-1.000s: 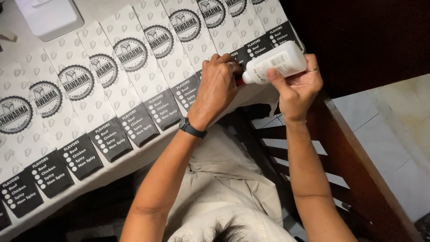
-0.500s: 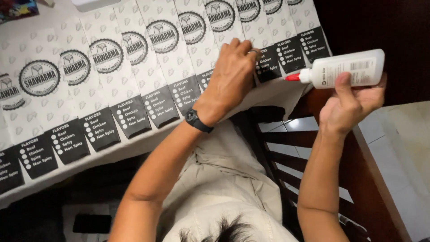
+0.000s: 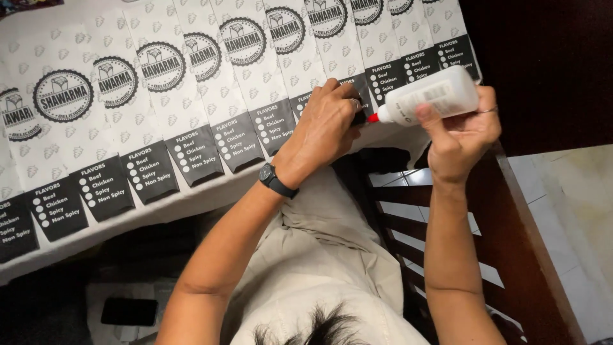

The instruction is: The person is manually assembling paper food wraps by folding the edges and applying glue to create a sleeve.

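White glue bottle (image 3: 431, 96) in right hand (image 3: 463, 137), red tip partly hidden by left hand (image 3: 325, 128)

Overlapping printed paper sleeves (image 3: 211, 83) cover the whole table (image 3: 128, 227) edge to edge. The left hand (image 3: 325, 124) presses on one; the right hand (image 3: 460, 137) holds a glue bottle (image 3: 431, 96) beside it, over a dark wooden chair (image 3: 504, 236).

Left hand (image 3: 327, 124) flat, palm down; right hand (image 3: 461, 134) raised, fingers curled gripping.
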